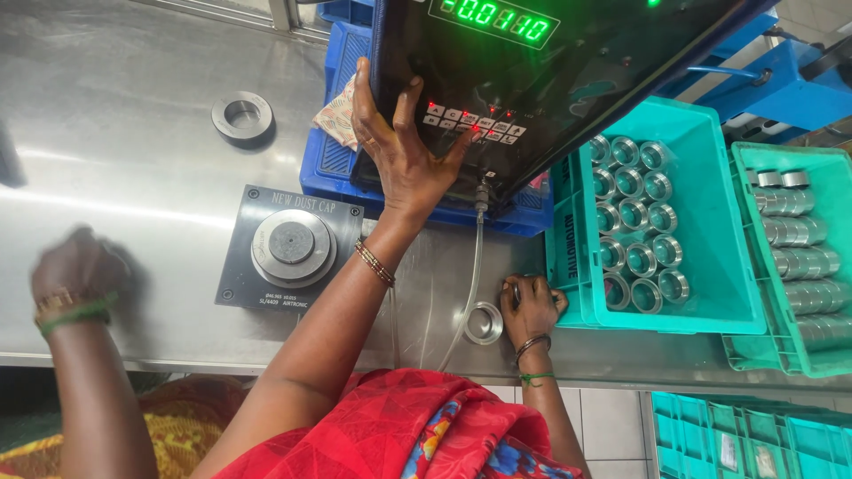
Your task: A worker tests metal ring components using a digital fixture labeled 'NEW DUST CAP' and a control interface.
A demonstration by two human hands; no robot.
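My left hand (399, 155) lies flat with spread fingers on the lower left of a black readout unit (568, 80), which has a green digit display; my thumb rests by its small lit buttons (470, 124). At the left wall of a teal crate (568, 257), my right hand (532, 309) is closed around a small metal ring (515, 293). A clear tube (475, 257) runs from the unit down to a metal ring gauge (484, 324) lying just left of my right hand.
Rows of metal rings (635, 222) fill the teal crate; a second teal crate (799, 257) holds metal sleeves. A grey plate with a round fixture (291, 247) and a loose ring (241, 115) sit on the steel table. Another person's blurred hand (75, 275) is at far left. A blue tray (333, 160) lies under the unit.
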